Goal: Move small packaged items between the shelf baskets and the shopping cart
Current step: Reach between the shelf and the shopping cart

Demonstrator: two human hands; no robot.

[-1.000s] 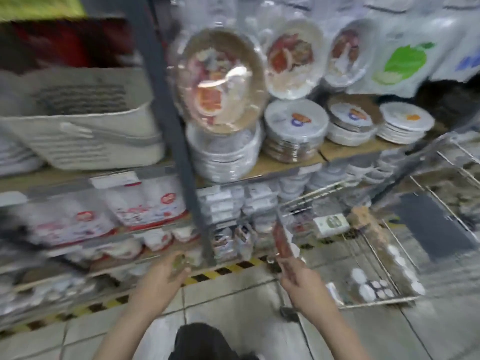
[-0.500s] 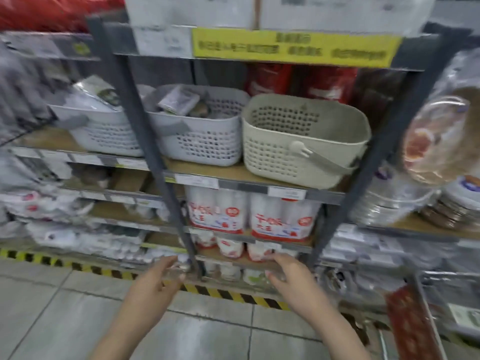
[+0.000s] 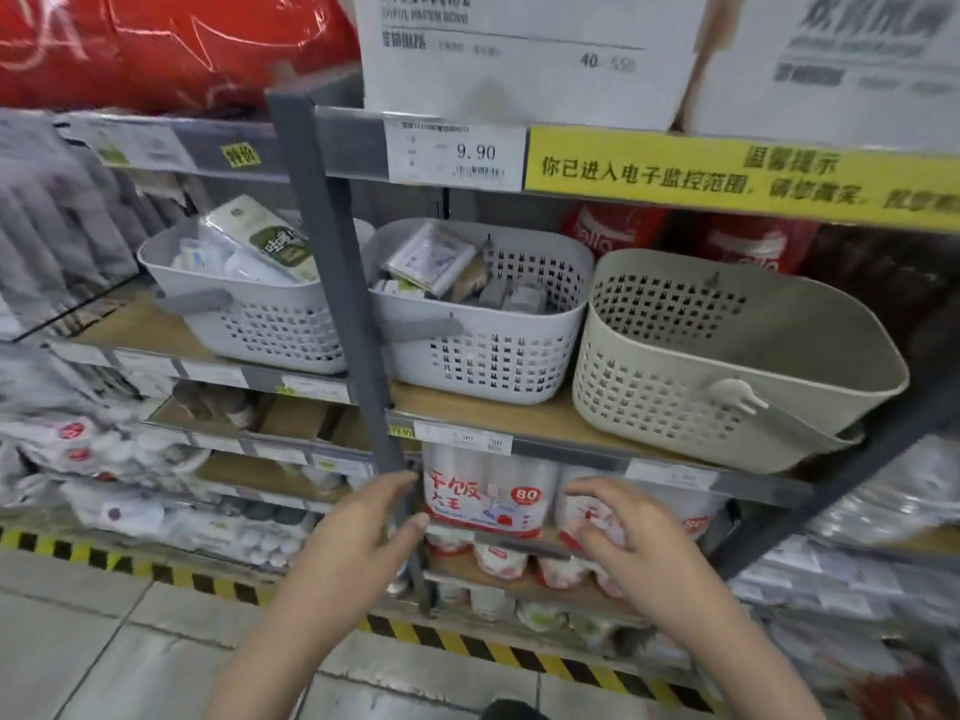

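Both the left hand (image 3: 353, 537) and right hand (image 3: 631, 543) hang empty, fingers loosely spread, below the shelf. Small packets sit in the middle grey perforated plastic basket (image 3: 498, 356); reaching up, a wrist could likely clip the grey steel upright (image 3: 337, 283).

Grey steel shelving upright (image 3: 343, 304) crossing the view top to bottom. White price tag (image 3: 456, 155) reading 9.90 on the upper shelf edge, with a yellow notice strip (image 3: 737, 176) just beside it to the right. White cartons (image 3: 519, 49) above; a red plastic-wrapped bundle (image 3: 166, 44) at upper left. Lower shelf — packs of disposable cups (image 3: 488, 496) marked 80. Floor — grey tiles (image 3: 104, 646) bordered by yellow-and-black hazard tape (image 3: 78, 553).
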